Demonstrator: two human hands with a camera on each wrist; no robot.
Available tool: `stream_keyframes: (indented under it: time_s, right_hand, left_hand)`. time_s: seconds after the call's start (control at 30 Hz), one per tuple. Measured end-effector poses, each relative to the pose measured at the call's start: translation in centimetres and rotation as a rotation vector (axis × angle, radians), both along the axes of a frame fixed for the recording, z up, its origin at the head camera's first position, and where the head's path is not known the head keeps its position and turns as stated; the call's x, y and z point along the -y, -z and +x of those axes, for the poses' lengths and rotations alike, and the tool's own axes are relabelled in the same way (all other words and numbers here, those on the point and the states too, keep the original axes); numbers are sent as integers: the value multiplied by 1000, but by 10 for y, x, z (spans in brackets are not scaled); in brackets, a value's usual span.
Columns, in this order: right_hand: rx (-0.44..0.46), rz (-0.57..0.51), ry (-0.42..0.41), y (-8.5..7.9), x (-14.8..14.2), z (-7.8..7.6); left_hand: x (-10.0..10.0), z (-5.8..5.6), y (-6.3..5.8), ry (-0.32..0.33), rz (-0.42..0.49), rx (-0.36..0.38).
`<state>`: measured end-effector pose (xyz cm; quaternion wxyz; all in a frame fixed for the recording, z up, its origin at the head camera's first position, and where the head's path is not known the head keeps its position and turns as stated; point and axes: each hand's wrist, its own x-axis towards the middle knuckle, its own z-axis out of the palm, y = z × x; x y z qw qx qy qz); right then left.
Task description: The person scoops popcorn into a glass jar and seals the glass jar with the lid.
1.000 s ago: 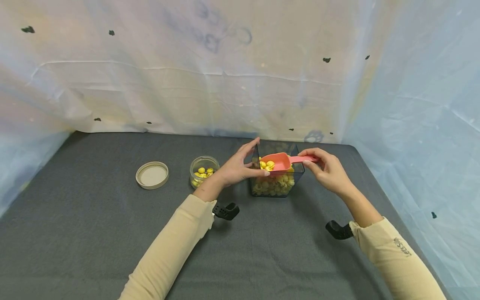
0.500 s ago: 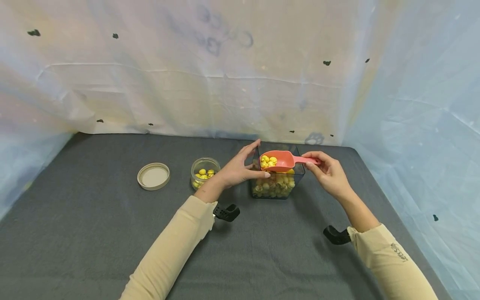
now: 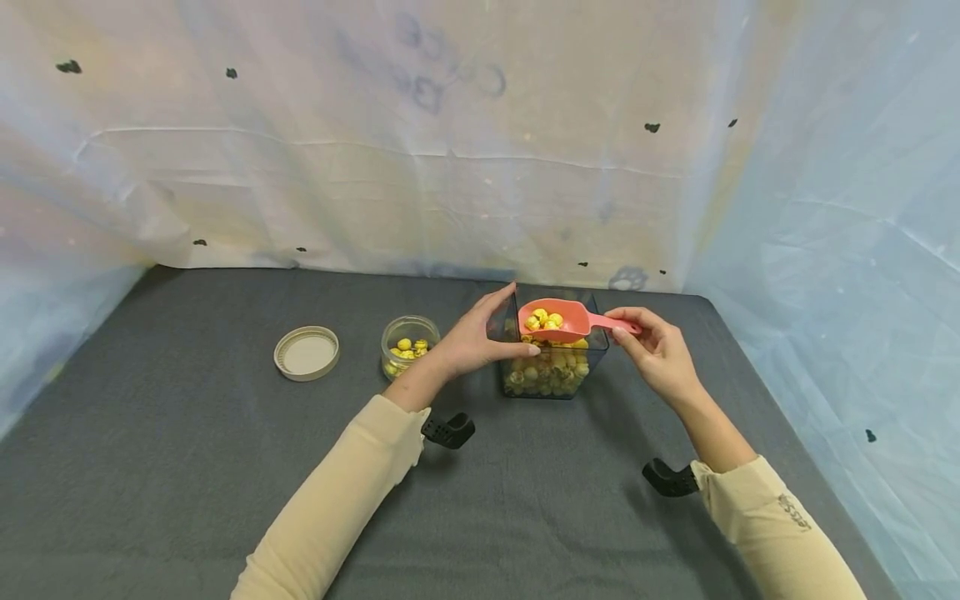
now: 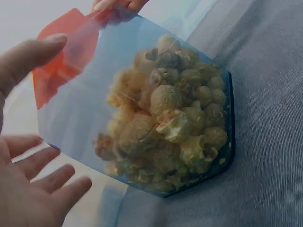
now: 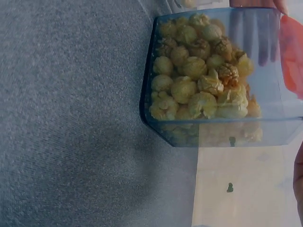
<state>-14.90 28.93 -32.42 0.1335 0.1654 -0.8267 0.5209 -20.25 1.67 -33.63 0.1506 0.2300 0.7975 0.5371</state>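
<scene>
A clear, dark-tinted plastic box (image 3: 546, 375) stands on the table, partly filled with yellow popcorn (image 5: 194, 80). My left hand (image 3: 472, 340) holds its left side, thumb (image 4: 28, 59) on the near wall and the other fingers spread along the side wall. In my right hand (image 3: 660, 350) is the handle of a pink scoop (image 3: 576, 320), pinched between thumb and fingers. The scoop lies about level over the box's mouth, bearing several popcorn pieces (image 3: 543, 320). Left of the box, a round clear jar (image 3: 390, 354) contains some popcorn, partly hidden by my left wrist.
A round lid (image 3: 306, 353) with a pale inside lies on the dark grey tablecloth (image 3: 187, 433), left of the jar. A pale plastic sheet (image 3: 360, 200) hangs behind the table, and a bluish one (image 3: 847, 275) on the right.
The scoop has risen a little from inside the box toward its rim, levelling out, and its popcorn has shifted within the bowl. My left hand keeps its hold on the box.
</scene>
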Motion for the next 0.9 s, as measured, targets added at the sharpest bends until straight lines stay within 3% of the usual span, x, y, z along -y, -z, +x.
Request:
stream_keyframes:
  time_s: [0.1,0.27,0.57,0.9]
  right_hand:
    - [3,-5,23,0,1,1]
    - [11,-14,70,-1,2,5]
    - [-4,-101,114,-3,8,13]
    - [-76,-120,155,-4,20,25]
  left_hand:
    - [1,2,0,-42,-76,-78]
    - [4,7,0,-57,-111,-180]
    - [12,13,-3,-49,-115,-267]
    - [27,23,-4,-85,-196,-373]
